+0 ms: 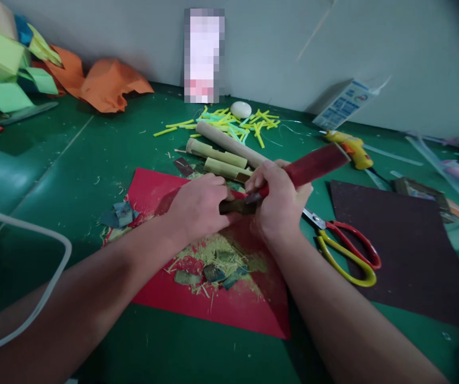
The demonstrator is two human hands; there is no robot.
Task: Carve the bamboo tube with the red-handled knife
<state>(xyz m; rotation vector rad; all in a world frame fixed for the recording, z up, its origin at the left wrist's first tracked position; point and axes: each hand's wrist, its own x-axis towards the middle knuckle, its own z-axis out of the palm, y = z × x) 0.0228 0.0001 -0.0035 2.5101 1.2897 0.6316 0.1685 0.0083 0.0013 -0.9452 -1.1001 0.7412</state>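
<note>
Red-handled tool (317,168) set against a short olive-brown piece (237,206), one in each hand

Both bare forearms reach forward from the lower corners and slant inward, so that the hands come together over a flat sheet of bright red card (253,317) on the glossy green tabletop (153,352). The left hand (199,205) lies palm down with its knuckles up and its wrist low. Its fingers are bent and closed around one end of the olive-brown piece, which sticks out level toward the right hand (279,205); whether the piece touches the card cannot be told.

The right hand is curled into a firm grip on the tool, thumb side up, wrist lifted a little. The flat red handle slants up and out past the knuckles to the right, while the dark metal end points down and left, at the piece. The exact contact is hidden by the fingers.

Below the hands, pale yellow-green shavings (201,245) and dark flat scraps (235,278) lie on the card. Just beyond the hands are two split lengths of pale green bamboo (225,169). Metal scissors with red and yellow looped handles (368,277) rest just right of the right wrist, partly over a dark brown sheet (397,250).
</note>
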